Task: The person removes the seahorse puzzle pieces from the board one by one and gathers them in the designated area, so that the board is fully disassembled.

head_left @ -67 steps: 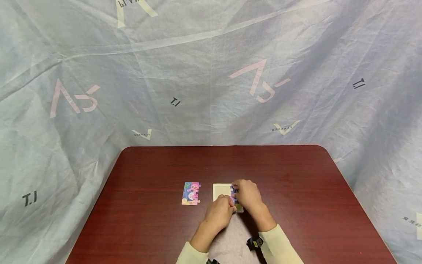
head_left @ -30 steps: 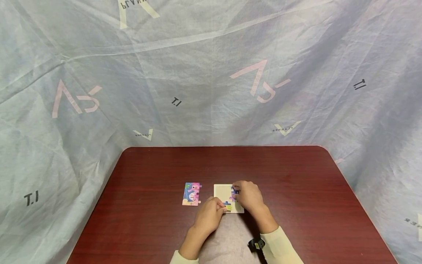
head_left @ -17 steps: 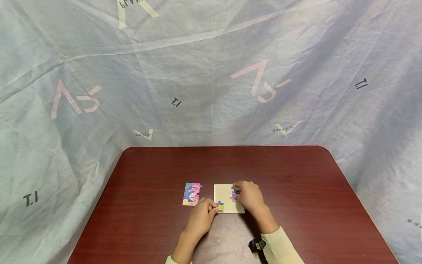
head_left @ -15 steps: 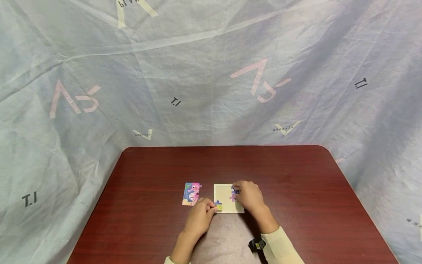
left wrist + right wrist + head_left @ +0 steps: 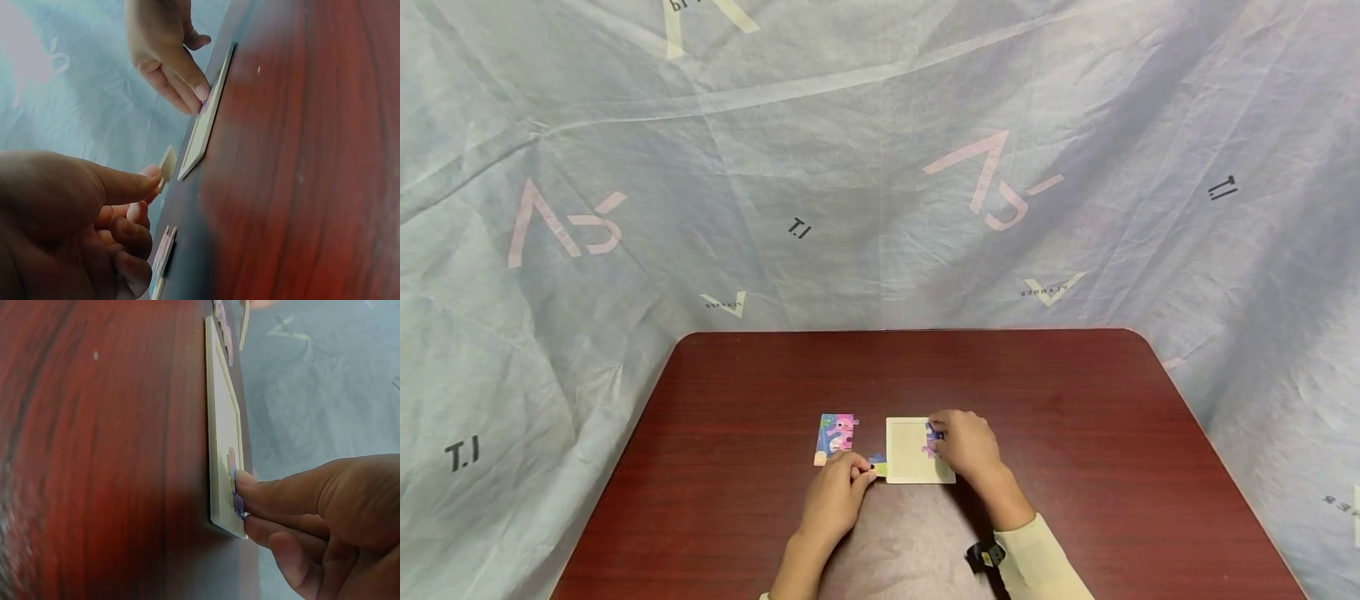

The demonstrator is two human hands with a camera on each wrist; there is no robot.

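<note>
My left hand (image 5: 833, 498) pinches a blue and green jigsaw piece (image 5: 880, 469) between thumb and fingers, just left of a cream puzzle tray (image 5: 906, 446). In the left wrist view that piece (image 5: 167, 164) is held up off the table, its pale edge showing. My right hand (image 5: 968, 448) is at the tray's right side. Its thumb and fingers grip purple and blue jigsaw pieces (image 5: 235, 494) lying in the tray, and partly hide them. Left of the tray, a joined block of pink and blue jigsaw pieces (image 5: 833, 432) lies on the table, its lower end behind my left hand.
The dark red wooden table (image 5: 737, 417) has rounded far corners. A grey printed cloth (image 5: 850, 275) hangs behind it and along both sides. A black wrist camera (image 5: 985, 555) sits by my right sleeve, close to the table.
My left hand has lifted the blue and green piece from the tray's lower right and carried it left, past the tray's left edge. The right hand has stayed at the tray's right side.
</note>
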